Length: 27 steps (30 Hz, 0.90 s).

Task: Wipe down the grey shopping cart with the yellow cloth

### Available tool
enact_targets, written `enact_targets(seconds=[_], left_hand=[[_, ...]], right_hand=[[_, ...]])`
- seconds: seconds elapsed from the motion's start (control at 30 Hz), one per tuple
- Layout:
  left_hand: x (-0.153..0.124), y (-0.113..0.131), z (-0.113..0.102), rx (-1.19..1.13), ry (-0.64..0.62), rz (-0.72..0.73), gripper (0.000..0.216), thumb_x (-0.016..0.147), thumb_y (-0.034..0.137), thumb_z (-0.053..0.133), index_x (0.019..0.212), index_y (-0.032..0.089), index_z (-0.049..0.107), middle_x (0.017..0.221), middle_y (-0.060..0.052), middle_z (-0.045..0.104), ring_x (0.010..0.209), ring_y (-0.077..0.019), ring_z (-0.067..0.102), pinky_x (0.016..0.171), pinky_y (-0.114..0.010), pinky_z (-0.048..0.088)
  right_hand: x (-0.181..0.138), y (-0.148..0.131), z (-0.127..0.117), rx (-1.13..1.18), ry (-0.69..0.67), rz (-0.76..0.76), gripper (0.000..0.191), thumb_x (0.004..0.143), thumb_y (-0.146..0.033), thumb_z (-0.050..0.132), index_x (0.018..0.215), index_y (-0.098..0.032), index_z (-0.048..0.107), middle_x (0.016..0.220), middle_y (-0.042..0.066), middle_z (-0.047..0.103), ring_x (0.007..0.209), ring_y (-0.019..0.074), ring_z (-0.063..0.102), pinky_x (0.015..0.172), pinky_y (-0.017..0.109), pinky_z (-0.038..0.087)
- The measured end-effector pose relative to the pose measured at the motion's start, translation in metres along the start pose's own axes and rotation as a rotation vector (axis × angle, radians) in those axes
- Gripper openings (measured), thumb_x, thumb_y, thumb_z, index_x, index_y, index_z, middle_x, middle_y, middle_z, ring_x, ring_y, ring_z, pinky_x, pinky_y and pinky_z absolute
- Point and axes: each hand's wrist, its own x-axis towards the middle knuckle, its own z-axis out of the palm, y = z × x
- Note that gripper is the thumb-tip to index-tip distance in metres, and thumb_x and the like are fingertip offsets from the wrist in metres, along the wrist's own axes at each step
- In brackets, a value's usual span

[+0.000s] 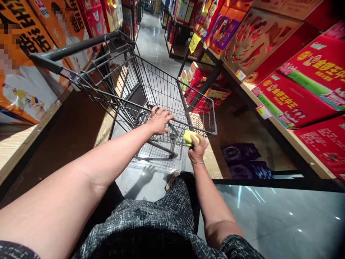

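Note:
A dark wire shopping cart stands in a store aisle with nothing in its basket. My left hand is closed over the near top rim of the basket. My right hand is closed round a yellow cloth or sponge and presses it against the lower right wire of the cart's near end. A thin bracelet sits on my right wrist. My knee in dark patterned trousers is below the cart.
Shelves of red gift boxes line the right side, with more red boxes stacked low beyond the cart. Orange boxes fill the left shelf. The grey glossy aisle floor runs ahead past the cart.

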Motion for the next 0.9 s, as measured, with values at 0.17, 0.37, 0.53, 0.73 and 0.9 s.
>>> enact_targets(seconds=[0.17, 0.37, 0.53, 0.73, 0.9], left_hand=[[0.001, 0.003, -0.003, -0.015, 0.007, -0.01, 0.054, 0.081, 0.027, 0.069, 0.134, 0.029, 0.059, 0.137, -0.007, 0.057, 0.142, -0.0321, 0.034, 0.121, -0.056, 0.002], [0.004, 0.003, -0.005, 0.006, 0.003, -0.003, 0.055, 0.079, 0.023, 0.069, 0.133, 0.026, 0.061, 0.133, -0.009, 0.057, 0.141, -0.0339, 0.035, 0.121, -0.057, 0.004], [0.014, -0.012, -0.003, 0.034, 0.018, 0.009, 0.053, 0.077, 0.023, 0.068, 0.129, 0.028, 0.062, 0.129, -0.007, 0.058, 0.137, -0.0334, 0.038, 0.12, -0.057, 0.008], [0.029, -0.041, -0.002, -0.017, 0.031, 0.017, 0.052, 0.077, 0.016, 0.063, 0.126, 0.032, 0.066, 0.123, -0.004, 0.062, 0.136, -0.0309, 0.04, 0.121, -0.057, 0.008], [0.04, -0.059, -0.006, 0.002, -0.012, 0.007, 0.051, 0.077, 0.015, 0.06, 0.124, 0.033, 0.067, 0.121, -0.002, 0.063, 0.136, -0.0305, 0.041, 0.121, -0.058, 0.009]], right_hand=[[0.033, 0.004, -0.059, -0.059, 0.202, 0.298, 0.069, 0.078, -0.012, 0.044, 0.145, -0.026, 0.054, 0.144, 0.015, 0.046, 0.129, 0.0365, 0.038, 0.1, 0.053, 0.04], [0.059, -0.064, -0.055, 0.025, 0.041, 0.138, 0.06, 0.078, -0.011, 0.046, 0.137, -0.021, 0.059, 0.135, 0.015, 0.056, 0.12, 0.0341, 0.041, 0.093, 0.047, 0.043], [0.078, -0.12, -0.054, 0.066, -0.037, -0.117, 0.056, 0.082, -0.009, 0.046, 0.136, -0.018, 0.058, 0.127, 0.015, 0.059, 0.113, 0.0322, 0.043, 0.092, 0.045, 0.042], [0.08, -0.07, -0.069, -0.118, -0.141, -0.034, 0.05, 0.083, -0.009, 0.048, 0.131, -0.017, 0.059, 0.123, 0.015, 0.059, 0.108, 0.0309, 0.044, 0.083, 0.039, 0.04], [0.071, -0.022, -0.081, -0.172, -0.155, 0.02, 0.045, 0.084, -0.009, 0.048, 0.125, -0.019, 0.061, 0.123, 0.013, 0.06, 0.103, 0.0286, 0.045, 0.076, 0.036, 0.039]])
